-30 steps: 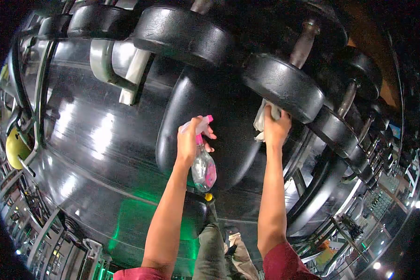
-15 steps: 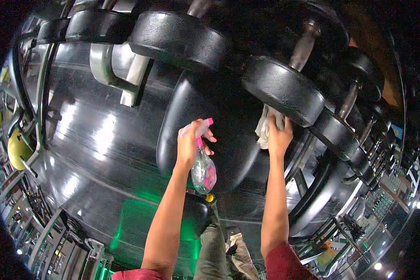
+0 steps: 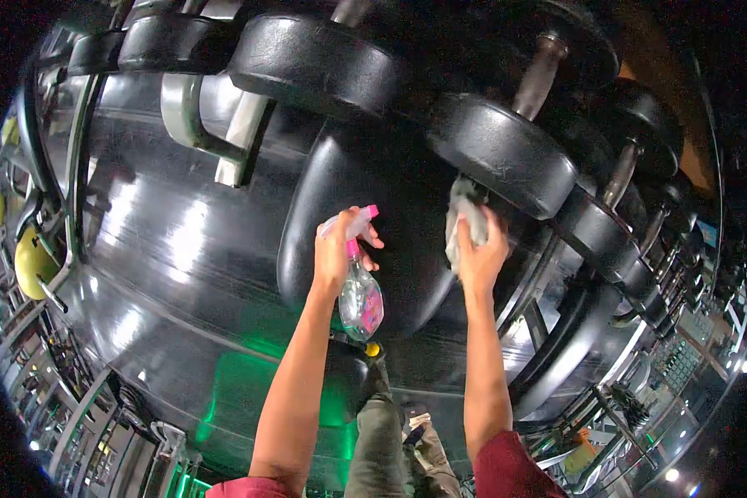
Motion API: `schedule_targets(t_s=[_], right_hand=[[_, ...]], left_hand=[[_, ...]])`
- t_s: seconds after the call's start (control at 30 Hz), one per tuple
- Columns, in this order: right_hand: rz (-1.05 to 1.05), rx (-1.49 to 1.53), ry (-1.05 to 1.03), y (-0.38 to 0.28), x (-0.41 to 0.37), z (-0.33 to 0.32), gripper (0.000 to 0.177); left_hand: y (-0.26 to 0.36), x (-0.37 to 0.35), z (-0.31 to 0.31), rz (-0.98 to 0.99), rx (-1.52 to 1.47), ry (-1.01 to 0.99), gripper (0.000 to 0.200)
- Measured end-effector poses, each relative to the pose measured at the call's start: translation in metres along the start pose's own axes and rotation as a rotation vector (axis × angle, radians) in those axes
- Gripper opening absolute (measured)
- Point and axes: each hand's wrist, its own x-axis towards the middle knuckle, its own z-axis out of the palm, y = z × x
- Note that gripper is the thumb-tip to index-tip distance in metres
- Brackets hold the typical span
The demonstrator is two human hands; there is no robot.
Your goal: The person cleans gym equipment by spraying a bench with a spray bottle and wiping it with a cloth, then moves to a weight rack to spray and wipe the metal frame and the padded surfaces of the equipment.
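My left hand [image 3: 336,247] is wrapped round the neck of a clear spray bottle [image 3: 361,300] with a pink and white trigger head, held upright. A pale cloth [image 3: 458,226] is gripped in my right hand [image 3: 483,251], its upper end right at the lower edge of a large black dumbbell [image 3: 506,149]. That dumbbell has a bare metal handle [image 3: 543,79]. Between and beyond my hands is a black padded bench [image 3: 319,187], partly in shadow.
Another black dumbbell [image 3: 311,62] sits up and to the left, and smaller ones [image 3: 598,236] run down the right side. A metal frame bracket [image 3: 199,129] juts out at upper left. Yellow-green balls [image 3: 35,264] are at far left. Glossy dark floor [image 3: 166,249] spreads below.
My right hand and the cloth have shifted slightly left and turned along the dumbbell's lower edge. My left hand with the spray bottle has barely moved.
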Motion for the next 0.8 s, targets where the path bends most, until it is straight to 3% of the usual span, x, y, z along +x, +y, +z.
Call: schedule_targets(t_s=[0.1,0.2,0.33,0.4,0.53,0.63,0.73,0.8], right_hand=[[-0.044,0.103,-0.223,-0.017,-0.036,-0.014,0.029],[-0.065,0.092,-0.291,-0.018,-0.04,-0.022,0.03],[-0.087,-0.039,-0.077,-0.002,-0.003,-0.008,0.029],[-0.11,-0.077,-0.098,-0.002,0.003,-0.005,0.029],[-0.225,0.062,-0.412,-0.015,-0.019,-0.018,0.033],[-0.235,-0.015,-0.574,-0.02,-0.016,-0.024,0.031],[-0.192,0.022,-0.417,-0.021,0.012,-0.016,0.026],[-0.295,-0.094,-0.331,-0.021,0.023,-0.009,0.028]], left_hand=[[0.001,0.002,-0.002,0.006,0.002,0.002,0.047],[0.0,0.002,0.0,-0.003,0.006,-0.013,0.046],[-0.002,0.005,-0.003,0.002,0.004,-0.02,0.046],[-0.003,0.005,-0.003,0.01,-0.001,-0.02,0.047],[-0.001,0.004,-0.003,0.019,0.025,-0.02,0.049],[-0.001,0.004,-0.001,0.036,0.011,0.012,0.05],[-0.001,0.006,-0.003,0.015,0.022,-0.004,0.05],[0.0,0.007,-0.003,0.017,0.025,-0.036,0.049]])
